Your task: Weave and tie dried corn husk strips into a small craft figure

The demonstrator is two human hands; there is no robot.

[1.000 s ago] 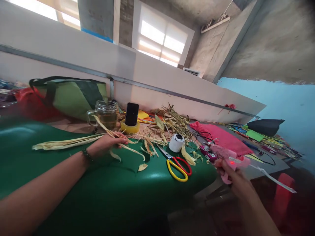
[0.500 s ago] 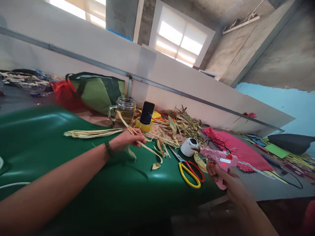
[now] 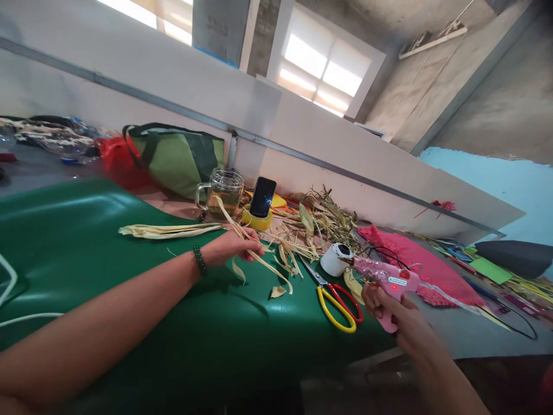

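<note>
My left hand (image 3: 228, 248) rests on the green sheet (image 3: 129, 288) and pinches a bundle of dried husk strips (image 3: 181, 230) that trail left and right from the fingers. A beaded bracelet sits on that wrist. My right hand (image 3: 391, 311) is closed round the grip of a pink glue gun (image 3: 386, 279), whose nozzle points left toward a white thread spool (image 3: 334, 259). A red light glows on the gun. Scissors with yellow and red handles (image 3: 337, 300) lie between the two hands.
Behind the left hand stand a glass mug (image 3: 222, 193) and a black phone (image 3: 262, 197) propped in a yellow tape roll. A heap of dried plant stalks (image 3: 328, 216), a pink cloth (image 3: 410, 259), a green bag (image 3: 177, 155) and coloured scraps crowd the table's back and right.
The view has swung left. My right hand has brought the glue gun leftward, closer to the spool and scissors. My left hand keeps hold of the husk strips.
</note>
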